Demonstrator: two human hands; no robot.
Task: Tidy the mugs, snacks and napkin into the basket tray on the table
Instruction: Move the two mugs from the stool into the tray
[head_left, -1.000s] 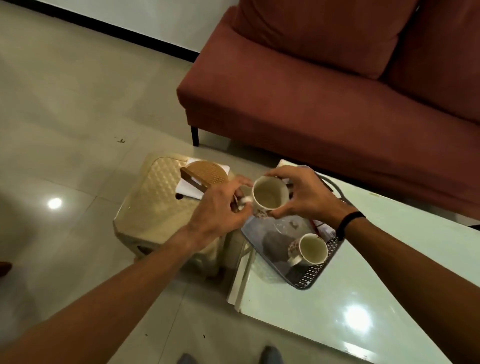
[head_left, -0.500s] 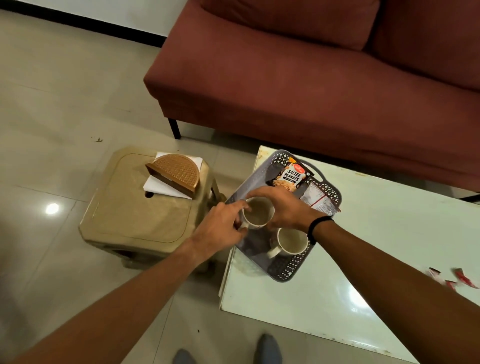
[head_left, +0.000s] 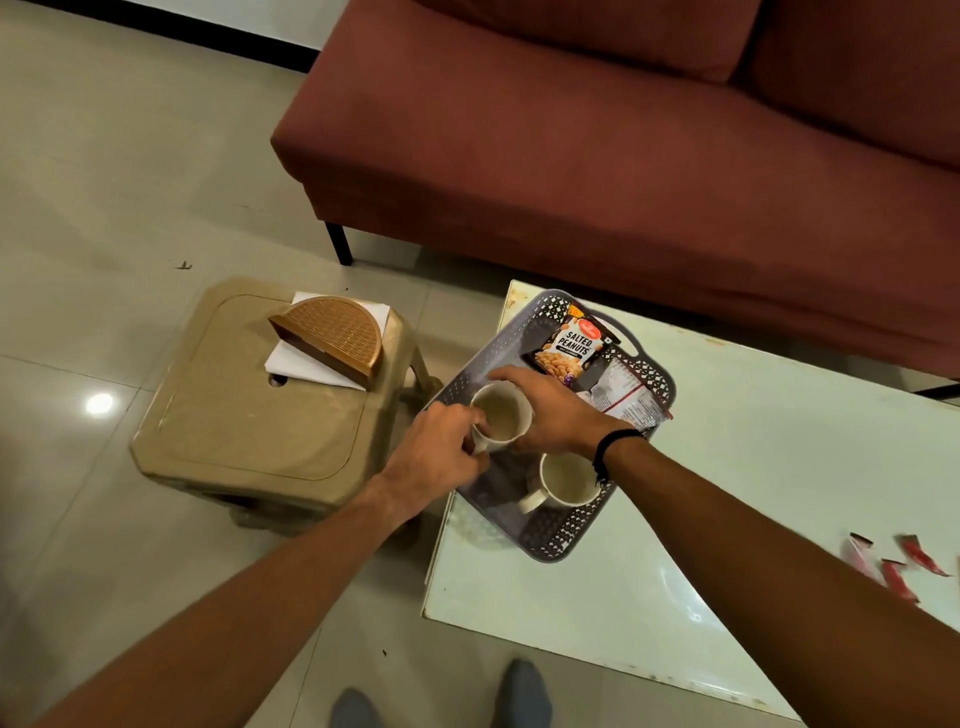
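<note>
Both hands are closing on one mug (head_left: 501, 415) over the near-left part of the basket tray (head_left: 652, 371). The left hand (head_left: 441, 462) is pinching the mug's left side, where the handle seems to be, though its fingers are hiding that part. The right hand (head_left: 550, 410) is cupping the far and right wall, fingers curled round the rim. Whether the mug's base is touching the tray floor I cannot tell.

Handling, as a judgement: the mug is looking like glazed ceramic, so stiff, fairly heavy for its size, smooth enough to slip, and liable to chip against its neighbour. Taking it by the handle plus a steadying palm on the wall seems sound; it should be going down gently.

Contents of the tray: a second mug (head_left: 563, 480) is standing upright toward the tray's near corner, just beside the held one, handle pointing left. A salted peanuts packet (head_left: 569, 345) is lying at the tray's far end, with another foil packet (head_left: 626, 397) overlapping it on the right.

Left of the tray, off the table (head_left: 779, 467), a stool (head_left: 249, 410) is carrying white napkins (head_left: 296, 366) under a brown holder (head_left: 332, 335). Small red wrappers (head_left: 898, 564) are lying well to the tray's right.
</note>
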